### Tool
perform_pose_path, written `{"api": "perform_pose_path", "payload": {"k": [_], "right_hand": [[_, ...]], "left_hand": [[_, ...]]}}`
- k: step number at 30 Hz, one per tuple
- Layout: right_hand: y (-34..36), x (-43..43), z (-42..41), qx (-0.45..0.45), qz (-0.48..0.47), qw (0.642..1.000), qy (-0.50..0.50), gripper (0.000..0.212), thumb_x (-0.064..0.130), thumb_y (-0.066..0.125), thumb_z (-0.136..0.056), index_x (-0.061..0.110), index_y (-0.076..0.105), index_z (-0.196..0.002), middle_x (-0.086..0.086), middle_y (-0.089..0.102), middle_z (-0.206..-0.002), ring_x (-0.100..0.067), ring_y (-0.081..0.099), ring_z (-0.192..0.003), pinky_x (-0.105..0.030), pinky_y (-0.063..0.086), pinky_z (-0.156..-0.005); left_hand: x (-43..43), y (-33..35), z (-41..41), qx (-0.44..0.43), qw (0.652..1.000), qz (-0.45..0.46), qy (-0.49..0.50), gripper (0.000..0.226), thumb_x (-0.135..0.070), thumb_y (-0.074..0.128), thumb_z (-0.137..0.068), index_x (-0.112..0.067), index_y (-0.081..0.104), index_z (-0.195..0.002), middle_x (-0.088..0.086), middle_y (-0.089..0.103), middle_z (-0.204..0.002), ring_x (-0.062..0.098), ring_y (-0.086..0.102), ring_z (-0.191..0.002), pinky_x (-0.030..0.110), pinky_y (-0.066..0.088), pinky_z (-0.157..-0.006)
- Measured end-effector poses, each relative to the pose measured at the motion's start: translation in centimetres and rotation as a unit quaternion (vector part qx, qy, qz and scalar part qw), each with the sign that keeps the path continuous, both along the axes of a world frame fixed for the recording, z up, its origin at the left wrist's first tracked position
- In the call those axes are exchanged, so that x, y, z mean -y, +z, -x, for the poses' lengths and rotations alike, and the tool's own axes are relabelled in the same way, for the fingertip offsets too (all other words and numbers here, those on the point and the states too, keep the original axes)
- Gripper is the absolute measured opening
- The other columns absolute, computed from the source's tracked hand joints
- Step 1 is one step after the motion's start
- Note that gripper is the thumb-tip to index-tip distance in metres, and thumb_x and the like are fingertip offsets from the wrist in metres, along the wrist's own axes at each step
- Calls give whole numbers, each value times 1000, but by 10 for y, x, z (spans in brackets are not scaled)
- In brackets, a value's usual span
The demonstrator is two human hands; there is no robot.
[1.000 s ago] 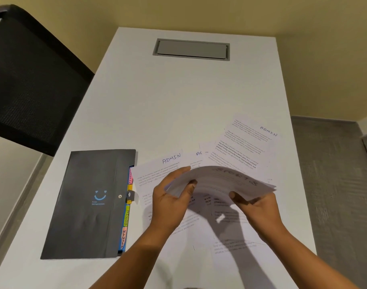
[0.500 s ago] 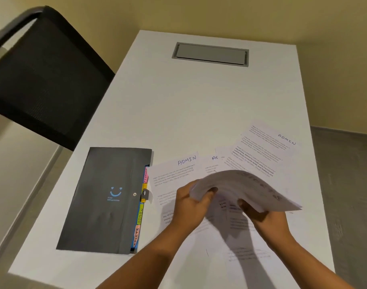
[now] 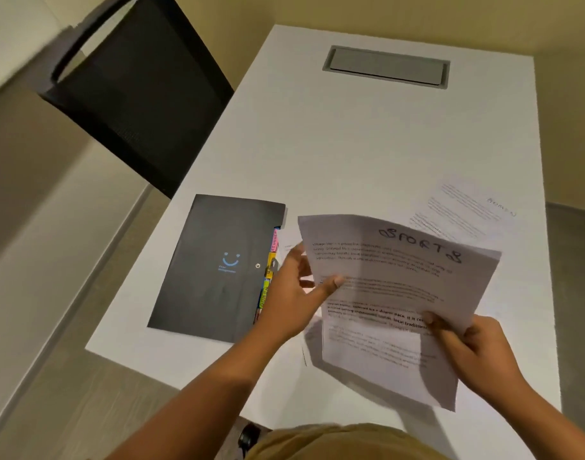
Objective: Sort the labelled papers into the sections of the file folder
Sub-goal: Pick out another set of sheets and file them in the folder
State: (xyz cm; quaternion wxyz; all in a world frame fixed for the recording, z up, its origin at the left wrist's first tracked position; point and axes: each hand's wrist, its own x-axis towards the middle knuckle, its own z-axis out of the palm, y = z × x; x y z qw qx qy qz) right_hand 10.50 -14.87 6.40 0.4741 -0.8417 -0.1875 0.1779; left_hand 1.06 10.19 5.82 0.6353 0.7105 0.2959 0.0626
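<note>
- We've got soft, warm indoor light here, rather dim, and the white desk [image 3: 351,144] reads grey.
- We're seeing motion blur on the chair [image 3: 135,88] upper left, and the far paper [image 3: 464,210] has smeared print.
- The held sheet [image 3: 400,293] casts a dark shadow beneath it.
- Wide-angle bend slants our desk edges.

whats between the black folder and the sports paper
Head view: the left hand, holding the sports paper, beside the coloured tabs of the folder.
</note>
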Motion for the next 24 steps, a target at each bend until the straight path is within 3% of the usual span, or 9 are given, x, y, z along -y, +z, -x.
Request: {"api": "perform_pose_path", "payload": {"k": [2, 4, 9, 14, 17, 19, 20, 22, 24], "right_hand": [[0, 1, 10, -7, 25, 1000, -5, 44, 52, 58, -86, 14, 68, -66, 9, 73, -69, -14, 68, -59, -36, 51, -47], [-1, 4, 18, -14, 39, 999, -14, 33, 36, 60, -87, 14, 66, -64, 11, 72, -68, -15, 67, -58, -39, 49, -45], [-6, 12, 30, -3, 62, 998, -30, 31, 14, 66, -89, 18, 63, -59, 7, 68, -56, -7, 65, -59, -27, 44, -42], [-6, 15, 36, -7, 71, 997, -14, 36, 8, 66, -88, 24, 61, -57, 24, 69, -65, 2, 63, -56, -12, 39, -41], [-5, 16, 38, -8, 59, 998, -17, 37, 19, 67, -90, 23, 62, -53, 16, 71, -63, -2, 64, -54, -19, 43, -42], [-4, 16, 40, -2, 53, 998, -20, 27, 41, 66, -87, 23, 68, -67, 11, 71, -63, -7, 66, -55, -28, 47, -45], [-1, 15, 41, -5, 49, 998, -24, 20, 42, 66, -87, 27, 68, -73, 10, 72, -63, -8, 66, -56, -30, 48, -47], [0, 16, 42, -19, 52, 998, -29, 15, 22, 68, -90, 30, 69, -77, 11, 72, -65, -6, 66, -57, -30, 48, -48], [7, 14, 42, -20, 58, 998, -29, 21, 18, 67, -88, 35, 69, -76, 14, 72, -67, -3, 65, -57, -23, 47, -45]], "left_hand": [[-14, -17, 22, -78, 991, -83, 68, 63, -47, 67, -83, -25, 42, -135, -9, 58, -123, 9, 57, -111, 24, 49, -86], [-30, -40, 50, -198, 951, -212, 107, 56, -43, 67, -86, -21, 44, -132, -4, 55, -125, 17, 57, -113, 31, 49, -86], [-46, -74, 100, -392, 848, -356, 19, 63, -54, 72, -76, -15, 46, -117, 4, 50, -115, 22, 57, -105, 36, 52, -78], [-47, -91, 112, -411, 810, -416, -40, 73, -58, 69, -74, -17, 40, -127, 5, 47, -131, 23, 49, -120, 37, 51, -87], [-45, -96, 109, -413, 799, -429, -85, 78, -51, 64, -81, -14, 31, -140, 11, 29, -153, 31, 29, -141, 44, 44, -102], [-43, -97, 107, -423, 784, -440, -110, 81, -47, 61, -85, -13, 21, -147, 14, 10, -160, 35, 9, -148, 50, 34, -109], [-43, -97, 107, -427, 778, -446, -114, 84, -46, 59, -86, -12, 15, -149, 15, 3, -161, 36, 1, -148, 53, 29, -112], [-44, -100, 109, -437, 762, -461, -122, 89, -46, 56, -88, -9, 6, -151, 17, -5, -161, 37, -6, -148, 57, 21, -113], [-47, -102, 113, -443, 750, -474, -133, 85, -44, 52, -91, -7, 4, -152, 18, -6, -161, 38, -6, -148, 57, 17, -114]]}}
